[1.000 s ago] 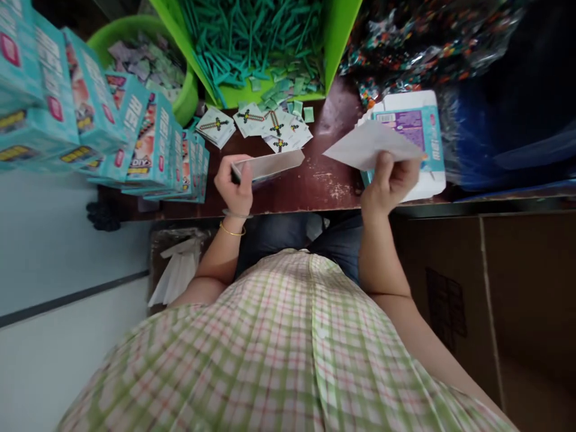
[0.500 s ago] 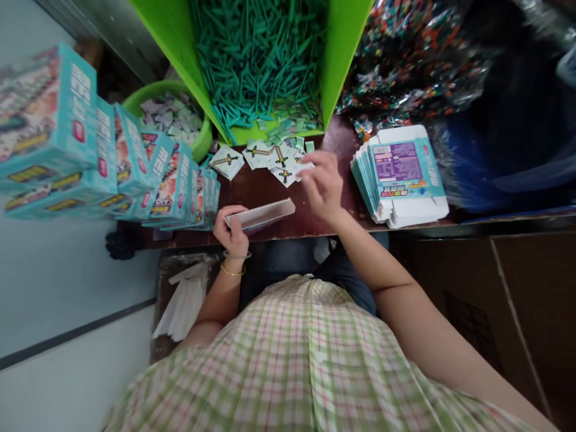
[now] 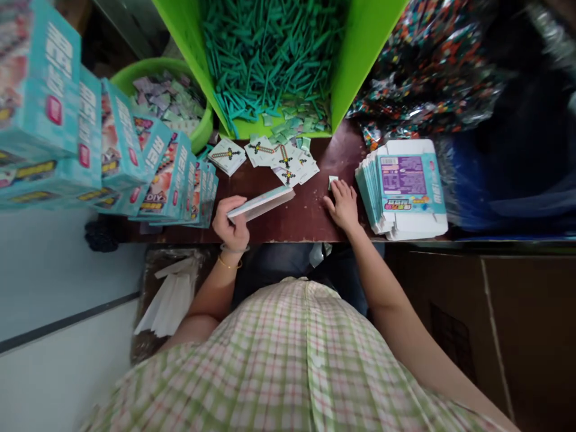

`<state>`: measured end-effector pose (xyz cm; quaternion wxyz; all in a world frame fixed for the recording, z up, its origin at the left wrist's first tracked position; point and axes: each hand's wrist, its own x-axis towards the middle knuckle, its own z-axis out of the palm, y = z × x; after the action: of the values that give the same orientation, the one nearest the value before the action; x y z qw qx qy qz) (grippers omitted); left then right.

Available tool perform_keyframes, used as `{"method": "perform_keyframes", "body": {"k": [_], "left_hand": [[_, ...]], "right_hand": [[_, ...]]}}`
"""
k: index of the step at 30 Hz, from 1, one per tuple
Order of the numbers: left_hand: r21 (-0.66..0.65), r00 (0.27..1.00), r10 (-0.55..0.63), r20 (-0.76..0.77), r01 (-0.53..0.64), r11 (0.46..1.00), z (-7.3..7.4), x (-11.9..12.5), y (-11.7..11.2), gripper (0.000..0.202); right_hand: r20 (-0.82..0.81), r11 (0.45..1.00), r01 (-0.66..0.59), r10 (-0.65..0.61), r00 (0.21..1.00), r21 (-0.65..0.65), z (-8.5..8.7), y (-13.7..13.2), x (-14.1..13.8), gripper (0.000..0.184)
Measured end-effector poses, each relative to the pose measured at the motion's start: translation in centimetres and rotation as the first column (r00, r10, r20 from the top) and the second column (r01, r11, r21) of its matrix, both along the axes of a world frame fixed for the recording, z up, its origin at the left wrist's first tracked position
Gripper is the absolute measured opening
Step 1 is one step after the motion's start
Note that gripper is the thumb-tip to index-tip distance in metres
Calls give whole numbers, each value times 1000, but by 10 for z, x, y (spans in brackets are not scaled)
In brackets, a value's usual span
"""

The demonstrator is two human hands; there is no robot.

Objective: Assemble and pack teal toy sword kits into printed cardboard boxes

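My left hand [image 3: 231, 223] grips a thin cardboard box [image 3: 265, 203] by its left end, tilted above the front of the table, with its long open side facing me. My right hand [image 3: 344, 207] rests on the tabletop with thumb and fingers apart. A small pale green packet [image 3: 332, 180] lies at its fingertips. Left of that hand are fanned white cards [image 3: 294, 165] printed with pixel-style swords and pickaxes. A neat pile of similar cards [image 3: 227, 157] is farther left. Just right of the hand stands a stack of flattened boxes [image 3: 411, 186].
A green bin [image 3: 373, 45] holds turquoise sticks and small packets. A round green basket [image 3: 204, 129] of packets sits left of it. Filled turquoise boxes [image 3: 166, 180] are stacked along the left. Clear bags of colourful beads [image 3: 418, 72] lie at the back right.
My right hand has moved from beside the cards rightward and down onto the tabletop, where the small packet now shows. My left hand has turned the box slightly, keeping its grip.
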<state>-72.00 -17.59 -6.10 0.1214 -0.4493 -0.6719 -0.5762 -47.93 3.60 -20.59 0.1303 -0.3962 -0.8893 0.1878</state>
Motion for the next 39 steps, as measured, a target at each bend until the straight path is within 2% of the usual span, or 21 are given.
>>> {"method": "perform_keyframes", "body": {"k": [4,6,9,12,15,17,20,23,26,28,30,31,32,34,37,39], "left_hand": [[-89,1000,-2,-6,1,996,-12,12,9,53],[-90,1000,-23,-3,22,996,-15,18,10,56],[-109,999,-48,-4,47,993,-15,25,6,57],[-115,997,-72,-20,69,991,-13,31,-1,56],[-74,990,-131,-47,127,989,-11,37,-5,49],[-73,987,-152,-55,148,986,-8,42,-6,45],[-78,992,-112,-51,108,991,-2,47,-5,42],[-50,996,-74,-43,72,996,2,45,-6,39],[-57,996,-38,-75,34,998,-5,35,-7,42],[-76,989,-62,-135,52,996,-19,24,-6,45],[-125,969,-130,-209,105,986,-39,13,-4,45],[-177,958,-166,-235,126,976,-50,8,-3,44],[-248,949,-197,-247,134,959,-61,4,-3,42],[-424,943,-244,-227,130,896,-80,0,-3,33],[-616,944,-294,-150,144,774,-98,0,-8,27],[-653,944,-304,-126,152,742,-103,2,-12,31]], "right_hand": [[31,984,-178,177,984,18,1,-77,61,76],[-9,981,-196,196,981,18,2,-98,74,62],[-182,987,-158,156,971,0,12,-112,75,36],[-413,986,-166,153,898,5,45,-119,62,30],[-586,973,-192,233,776,132,92,-126,34,26],[-596,939,-225,341,727,262,115,-128,6,27],[-525,881,-264,450,723,392,126,-124,-38,30],[-510,859,-271,482,712,434,117,-119,-54,32],[-526,883,-217,428,734,416,103,-106,-31,33],[-457,935,-117,270,848,335,92,-86,1,37],[-278,973,63,1,961,222,78,-59,37,49],[-166,969,170,-141,976,177,70,-46,55,58],[-67,954,261,-254,965,149,61,-33,71,67],[60,927,350,-360,931,135,46,-15,99,78],[112,933,325,-344,932,154,30,-2,126,80],[111,931,324,-345,932,170,24,4,137,82]]}}
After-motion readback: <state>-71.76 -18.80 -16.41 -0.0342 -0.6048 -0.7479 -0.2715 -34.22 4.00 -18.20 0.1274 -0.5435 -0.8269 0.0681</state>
